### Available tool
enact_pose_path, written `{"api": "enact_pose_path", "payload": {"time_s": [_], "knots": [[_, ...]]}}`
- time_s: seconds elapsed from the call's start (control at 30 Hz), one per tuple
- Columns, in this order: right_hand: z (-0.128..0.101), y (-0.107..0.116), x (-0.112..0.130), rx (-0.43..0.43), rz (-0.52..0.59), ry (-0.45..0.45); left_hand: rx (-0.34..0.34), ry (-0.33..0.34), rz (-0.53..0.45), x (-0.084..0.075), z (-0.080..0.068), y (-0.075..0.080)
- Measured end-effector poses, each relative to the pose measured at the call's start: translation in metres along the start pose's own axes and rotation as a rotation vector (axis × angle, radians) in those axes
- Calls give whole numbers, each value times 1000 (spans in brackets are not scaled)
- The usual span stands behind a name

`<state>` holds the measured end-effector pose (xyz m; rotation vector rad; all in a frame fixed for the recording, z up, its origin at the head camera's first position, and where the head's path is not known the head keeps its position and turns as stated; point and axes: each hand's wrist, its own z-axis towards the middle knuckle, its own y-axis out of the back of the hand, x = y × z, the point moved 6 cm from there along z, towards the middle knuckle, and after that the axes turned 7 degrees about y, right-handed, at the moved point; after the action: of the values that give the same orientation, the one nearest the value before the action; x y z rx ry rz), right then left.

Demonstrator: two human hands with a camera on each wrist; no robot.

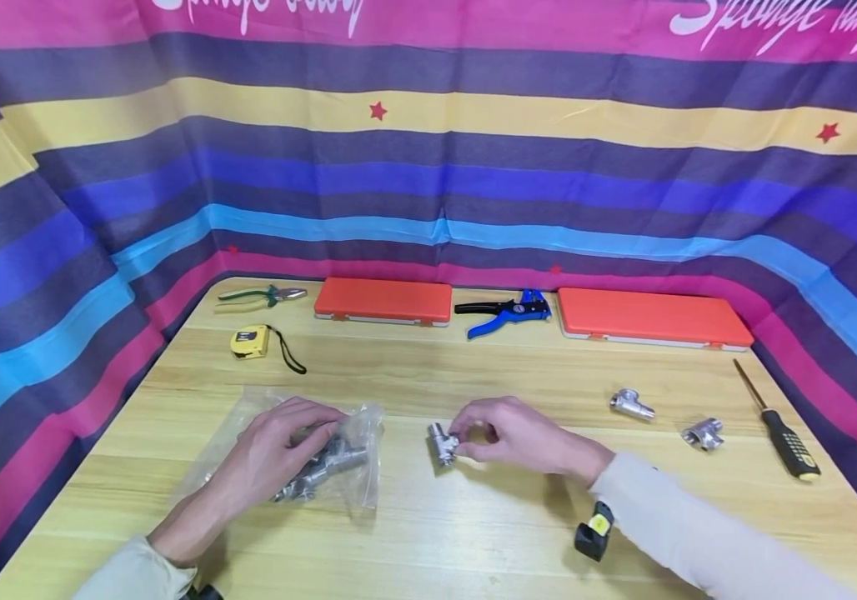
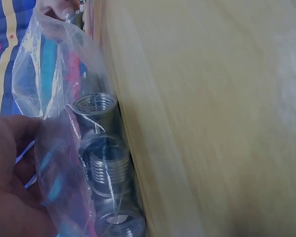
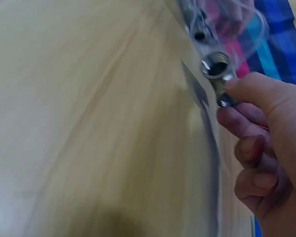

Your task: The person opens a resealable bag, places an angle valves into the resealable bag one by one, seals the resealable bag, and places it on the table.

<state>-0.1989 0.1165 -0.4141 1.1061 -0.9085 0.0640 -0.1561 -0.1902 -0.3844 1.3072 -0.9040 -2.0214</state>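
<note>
Light wooden table [image 1: 473, 542], striped multicoloured cloth backdrop [image 1: 428, 167] wrapped around three sides, red stars, even light

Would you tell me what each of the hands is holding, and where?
Right hand pinches a metal tee fitting by one end; left hand grips the plastic bag.

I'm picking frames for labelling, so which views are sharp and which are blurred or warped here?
Head view: evenly lit and sharp, though the wide lens bows the striped cloth and table edges. Left wrist view: the wood grain is smeared by motion, and the clear bag glints over the threaded fittings. Right wrist view: the table is blurred and the fitting held by the right hand is soft.
</note>
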Motion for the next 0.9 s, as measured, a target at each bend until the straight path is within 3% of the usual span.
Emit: {"api": "enact_pose_path", "payload": {"time_s": [0.2, 0.47, 0.73, 0.9], "knots": [[38, -32, 20, -15, 64, -16, 5, 1, 7, 0, -1, -1], [74, -61, 45, -21, -61, 0, 0, -16, 8, -2, -2, 0], [85, -75, 59, -58, -108, 58, -6, -29, 10, -1, -2, -1], [76, -63, 50, -68, -70, -2, -10, -20, 14, -1, -1, 0]]}}
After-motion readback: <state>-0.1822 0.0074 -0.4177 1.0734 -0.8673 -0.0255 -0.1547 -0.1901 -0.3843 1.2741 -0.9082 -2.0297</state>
